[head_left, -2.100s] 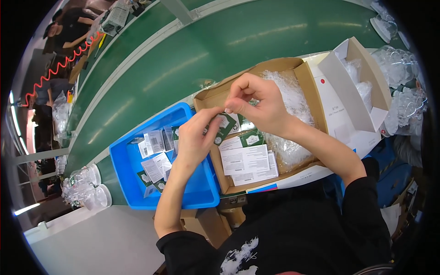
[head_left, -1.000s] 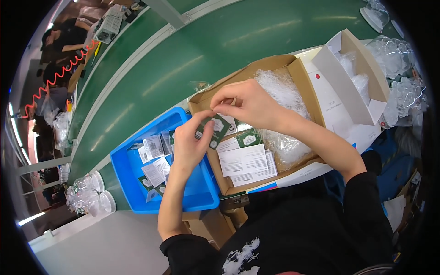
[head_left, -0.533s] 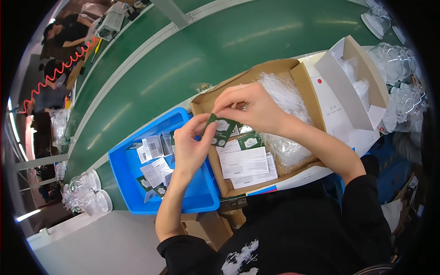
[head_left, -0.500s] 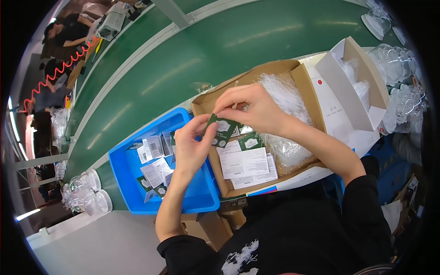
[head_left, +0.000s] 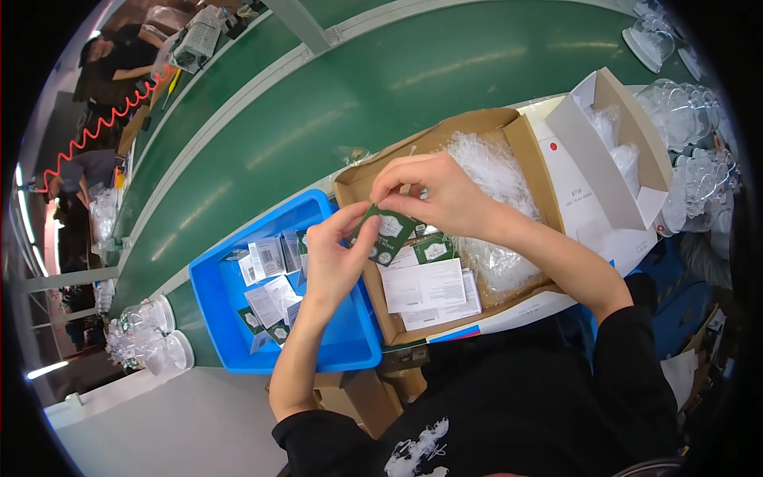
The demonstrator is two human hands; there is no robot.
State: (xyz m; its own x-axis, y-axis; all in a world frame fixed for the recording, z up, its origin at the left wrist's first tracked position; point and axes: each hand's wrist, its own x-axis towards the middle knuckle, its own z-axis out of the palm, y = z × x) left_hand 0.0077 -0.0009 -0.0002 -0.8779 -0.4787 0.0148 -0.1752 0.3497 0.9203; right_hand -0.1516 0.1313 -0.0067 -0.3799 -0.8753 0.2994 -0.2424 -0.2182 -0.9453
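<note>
From the head camera, the left hand (head_left: 338,258) holds a green card (head_left: 393,232) between its thumb and bent fingers. The right hand (head_left: 449,191) has its thumb and first finger closed together, touching the top corner of the card. I cannot tell what, if anything, is pinched between those tips.

The card is up in the air, tilted, over the left end of an open brown box (head_left: 543,179). Inside the box, white papers (head_left: 425,288) lie near the front, with another green card (head_left: 435,249) just behind them. A heap of thin, clear plastic (head_left: 497,179) fills the right part.

Just left of the box is a blue bin (head_left: 208,306) with small packets (head_left: 270,296) in it. A white box (head_left: 588,143) stands on the right, and clear tubs (head_left: 163,354) sit at the far left.
</note>
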